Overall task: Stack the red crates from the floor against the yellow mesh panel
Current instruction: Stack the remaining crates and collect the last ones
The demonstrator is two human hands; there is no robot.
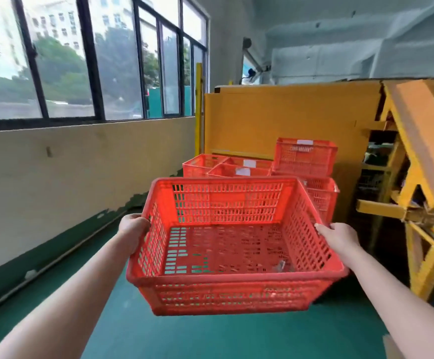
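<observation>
I hold an empty red perforated crate (234,294) in the air at the centre of the view, above the green floor. My left hand (133,228) grips its left rim and my right hand (337,238) grips its right rim. Beyond it, against the yellow panel (283,117), stand more red crates: a low group (203,164) on the left, and on the right a taller stack topped by a crate with a white label (305,158). The held crate hides the lower parts of those crates.
A wall under windows (81,172) runs along the left. On the right stands a yellow wooden frame structure (417,198) with clutter behind it. The green floor (158,338) stretches under the crate toward the stacks.
</observation>
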